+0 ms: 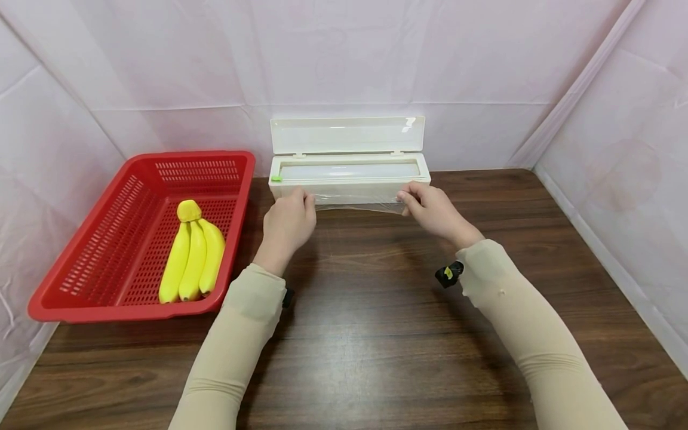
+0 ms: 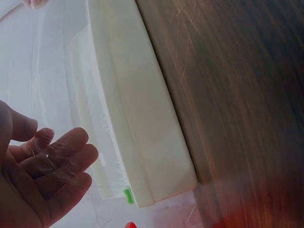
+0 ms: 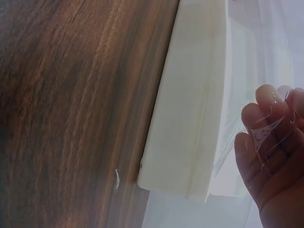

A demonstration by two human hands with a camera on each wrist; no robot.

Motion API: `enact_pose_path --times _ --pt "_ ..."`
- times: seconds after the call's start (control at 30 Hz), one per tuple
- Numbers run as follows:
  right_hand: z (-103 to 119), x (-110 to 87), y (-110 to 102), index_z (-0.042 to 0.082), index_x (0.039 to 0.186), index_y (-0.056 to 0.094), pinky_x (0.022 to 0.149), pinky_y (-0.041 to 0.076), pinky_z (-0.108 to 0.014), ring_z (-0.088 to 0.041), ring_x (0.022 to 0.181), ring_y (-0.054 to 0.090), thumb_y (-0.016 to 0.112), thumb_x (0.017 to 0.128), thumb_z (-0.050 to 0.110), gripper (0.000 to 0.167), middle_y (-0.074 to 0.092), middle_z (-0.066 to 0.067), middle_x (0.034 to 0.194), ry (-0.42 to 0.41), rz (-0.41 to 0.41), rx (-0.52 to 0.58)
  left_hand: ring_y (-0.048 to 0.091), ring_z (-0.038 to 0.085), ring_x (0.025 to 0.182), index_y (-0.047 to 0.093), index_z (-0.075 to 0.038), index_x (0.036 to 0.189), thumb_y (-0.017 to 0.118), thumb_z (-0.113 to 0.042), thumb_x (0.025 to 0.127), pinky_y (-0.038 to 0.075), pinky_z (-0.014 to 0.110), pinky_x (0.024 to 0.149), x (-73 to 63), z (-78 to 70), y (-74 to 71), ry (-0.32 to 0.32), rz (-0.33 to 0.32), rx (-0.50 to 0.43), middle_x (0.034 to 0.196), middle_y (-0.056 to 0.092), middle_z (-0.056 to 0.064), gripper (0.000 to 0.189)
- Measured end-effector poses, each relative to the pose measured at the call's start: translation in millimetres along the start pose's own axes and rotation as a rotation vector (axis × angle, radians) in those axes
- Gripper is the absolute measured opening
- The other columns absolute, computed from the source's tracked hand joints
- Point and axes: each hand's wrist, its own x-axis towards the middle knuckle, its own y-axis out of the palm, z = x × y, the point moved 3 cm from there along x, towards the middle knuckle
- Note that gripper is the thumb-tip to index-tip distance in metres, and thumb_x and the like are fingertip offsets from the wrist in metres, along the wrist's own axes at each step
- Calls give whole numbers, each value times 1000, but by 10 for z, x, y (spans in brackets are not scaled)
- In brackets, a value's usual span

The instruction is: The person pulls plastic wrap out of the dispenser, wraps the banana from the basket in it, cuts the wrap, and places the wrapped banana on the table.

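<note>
A clear sheet of plastic wrap [image 1: 357, 206] stretches between my two hands in front of a white wrap dispenser [image 1: 349, 190]. The dispenser's lid [image 1: 346, 136] stands raised at the back, and a wrap roll [image 1: 349, 171] shows inside. My left hand [image 1: 290, 220] pinches one corner of the wrap near the dispenser's left end; crumpled film lies across its fingers in the left wrist view. At the other end my right hand [image 1: 432, 209] pinches the opposite corner, with film bunched over the fingers [image 3: 251, 116]. A green slider [image 1: 276, 178] sits at the dispenser's left edge.
To the left stands a red plastic basket [image 1: 134, 313] with a bunch of yellow bananas [image 1: 193, 257] in it. The brown wooden table [image 1: 349, 334] lies under everything. Pale cloth walls [image 1: 344, 54] close off the back and both sides.
</note>
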Motion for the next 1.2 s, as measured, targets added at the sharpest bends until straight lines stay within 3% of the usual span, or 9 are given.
enact_pose_path --times 0.27,0.6,0.83,1.2 --pt "27 -61 24 9 100 59 58 39 -34 -22 61 51 41 100 35 31 64 -8 82 -1 -8 -1 62 34 68 57 -4 90 45 -26 97 51 45 59 -39 8 -8 13 11 -17 75 62 17 26" --pt "23 -81 55 9 101 59 61 40 -34 -28 80 62 42 100 35 31 62 -8 83 1 -3 11 61 32 65 57 -5 89 47 -25 97 50 43 57 -86 27 -10 32 9 -27 72 61 16 23" --pt "22 -120 77 12 95 57 61 41 -34 -24 80 63 43 99 35 27 62 -10 83 6 9 -9 63 40 71 57 -3 88 48 -23 96 51 48 61 -108 44 6 58 29 -7 76 63 22 23" --pt "-24 -170 130 8 97 57 60 41 -33 -22 81 66 40 101 34 31 62 -12 79 -38 57 -94 63 32 72 60 -4 91 47 -25 97 50 44 64 -152 67 37 69 158 4 76 64 15 26"
